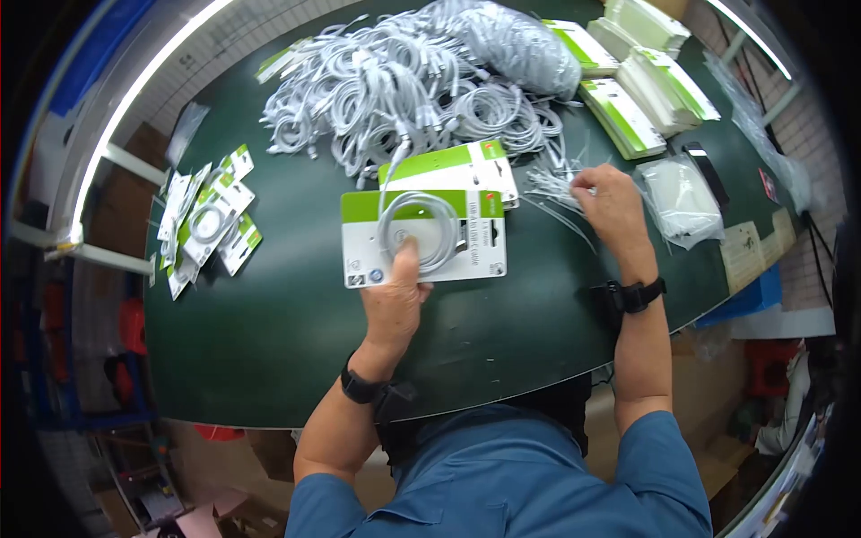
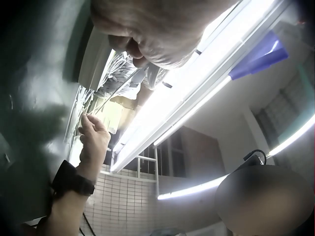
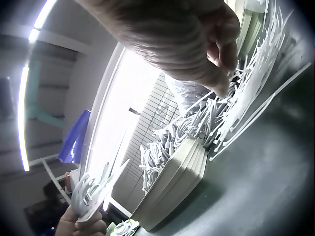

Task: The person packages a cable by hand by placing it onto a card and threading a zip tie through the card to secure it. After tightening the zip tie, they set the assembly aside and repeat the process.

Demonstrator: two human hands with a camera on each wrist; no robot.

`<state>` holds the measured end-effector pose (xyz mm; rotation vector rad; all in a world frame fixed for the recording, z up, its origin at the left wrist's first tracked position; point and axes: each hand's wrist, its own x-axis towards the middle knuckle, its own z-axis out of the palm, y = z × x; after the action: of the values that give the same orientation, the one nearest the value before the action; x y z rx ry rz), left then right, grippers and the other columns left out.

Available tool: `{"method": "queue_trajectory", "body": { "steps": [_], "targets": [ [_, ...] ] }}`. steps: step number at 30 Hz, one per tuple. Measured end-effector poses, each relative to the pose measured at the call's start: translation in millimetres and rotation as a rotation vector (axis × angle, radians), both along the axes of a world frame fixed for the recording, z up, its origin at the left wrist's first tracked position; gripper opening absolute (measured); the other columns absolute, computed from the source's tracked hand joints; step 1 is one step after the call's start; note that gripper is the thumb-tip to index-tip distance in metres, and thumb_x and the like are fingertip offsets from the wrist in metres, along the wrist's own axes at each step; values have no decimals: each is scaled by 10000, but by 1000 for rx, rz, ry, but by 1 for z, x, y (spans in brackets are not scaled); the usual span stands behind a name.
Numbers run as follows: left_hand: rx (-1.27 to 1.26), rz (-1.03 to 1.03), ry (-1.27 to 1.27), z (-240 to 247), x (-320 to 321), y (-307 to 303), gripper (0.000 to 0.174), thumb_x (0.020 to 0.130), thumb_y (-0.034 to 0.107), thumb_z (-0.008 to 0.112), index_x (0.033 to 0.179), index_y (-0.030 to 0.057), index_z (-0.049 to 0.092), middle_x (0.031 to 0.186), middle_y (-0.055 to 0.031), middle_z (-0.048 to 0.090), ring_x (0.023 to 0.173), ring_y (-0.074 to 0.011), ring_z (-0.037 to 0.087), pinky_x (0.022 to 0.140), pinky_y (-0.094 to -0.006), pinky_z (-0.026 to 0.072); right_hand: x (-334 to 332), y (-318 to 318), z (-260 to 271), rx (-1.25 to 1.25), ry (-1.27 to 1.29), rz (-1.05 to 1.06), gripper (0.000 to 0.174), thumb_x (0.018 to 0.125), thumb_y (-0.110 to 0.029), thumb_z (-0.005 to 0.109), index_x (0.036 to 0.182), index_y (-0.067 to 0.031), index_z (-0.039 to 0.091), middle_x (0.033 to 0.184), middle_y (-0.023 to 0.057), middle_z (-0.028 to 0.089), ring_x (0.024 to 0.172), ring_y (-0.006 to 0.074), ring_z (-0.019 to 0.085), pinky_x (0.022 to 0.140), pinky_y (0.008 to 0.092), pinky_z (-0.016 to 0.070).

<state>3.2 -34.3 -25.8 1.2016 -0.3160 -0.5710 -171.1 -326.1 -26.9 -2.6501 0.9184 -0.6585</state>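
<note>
My left hand grips a green-and-white packaging card from its near edge, the thumb pressing a coiled white USB cable against the card's face. My right hand is at a bunch of thin white cable ties, thumb and fingers pinching a tie at the bunch's edge. In the right wrist view the ties fan out beside the fingertips. Behind the held card, a stack of cards lies on the dark green table.
A big heap of coiled white cables and a plastic-wrapped bundle cover the back. Carded cables lie at the left. Stacked cards, a clear bag of white pieces and a black object are at the right.
</note>
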Motion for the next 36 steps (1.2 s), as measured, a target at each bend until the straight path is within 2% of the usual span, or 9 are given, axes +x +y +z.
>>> {"method": "queue_trajectory", "body": {
  "steps": [7, 10, 13, 16, 19, 22, 26, 27, 36],
  "targets": [
    [-13, 24, -9, 2, -2, 0, 326, 1039, 147, 697, 1328, 105, 554, 1020, -1, 636, 639, -31, 538, 437, -195, 360, 2, 7, 5, 66, -37, -10, 102, 868, -136, 788, 927, -54, 791, 946, 169, 742, 907, 357, 709, 841, 440, 556],
    [-33, 37, -60, 8, -5, -1, 261, 1051, 102, 661, 1269, 48, 529, 941, -58, 649, 545, -63, 515, 397, -227, 382, 0, 6, 3, 86, -108, 31, 113, 865, -136, 797, 929, -44, 795, 908, 162, 740, 860, 342, 705, 808, 433, 557],
    [-26, 5, -73, 17, -7, 3, 268, 1018, 79, 696, 1254, 17, 584, 933, -69, 663, 618, -112, 589, 479, -267, 470, 1, 7, 4, 67, -217, 58, 106, 854, -103, 807, 927, -26, 795, 880, 158, 739, 784, 303, 699, 739, 396, 556],
    [331, 32, -1021, -18, 15, 18, 257, 1013, 84, 697, 1258, 42, 628, 976, -48, 668, 694, -130, 616, 547, -289, 490, 5, 12, 11, 50, -370, 56, 64, 859, -63, 788, 911, -27, 786, 891, 172, 738, 809, 325, 723, 764, 390, 580],
    [371, 123, -1631, -1, 19, 19, 334, 893, 2, 780, 1221, 27, 725, 981, -110, 730, 874, -252, 719, 804, -382, 591, 10, 23, 22, 180, -572, 56, 52, 892, -19, 796, 933, -5, 766, 863, 114, 742, 734, 206, 697, 702, 309, 556],
    [111, -71, -951, 17, 2, 14, 399, 837, -24, 789, 1226, 41, 726, 1029, -131, 753, 849, -259, 729, 793, -365, 588, 12, 34, 29, 582, -768, 113, 70, 944, -17, 787, 990, -10, 735, 860, 57, 734, 729, 101, 656, 682, 235, 526],
    [-13, -178, -1399, 30, 8, 15, 382, 802, -5, 819, 1177, -8, 751, 795, -86, 714, 623, -179, 664, 570, -306, 536, 11, 42, 38, 1230, -946, 412, 136, 979, -70, 788, 1061, -47, 682, 890, 37, 727, 744, 63, 622, 640, 191, 472],
    [-49, -193, -1489, 41, 6, 13, 430, 763, 30, 852, 1183, -19, 768, 692, -36, 629, 544, -150, 592, 478, -297, 466, 15, 46, 35, 1248, -948, 450, 137, 986, -90, 788, 1071, -51, 688, 895, 39, 727, 732, 56, 600, 626, 193, 454],
    [-138, -385, -1630, 37, 1, 22, 524, 701, 105, 837, 1207, -10, 776, 628, 20, 457, 500, -113, 451, 436, -303, 342, 19, 72, 39, 1357, -659, 628, 187, 986, -60, 744, 1145, 33, 776, 933, 93, 777, 786, 95, 671, 737, 222, 552]
  ]
}}
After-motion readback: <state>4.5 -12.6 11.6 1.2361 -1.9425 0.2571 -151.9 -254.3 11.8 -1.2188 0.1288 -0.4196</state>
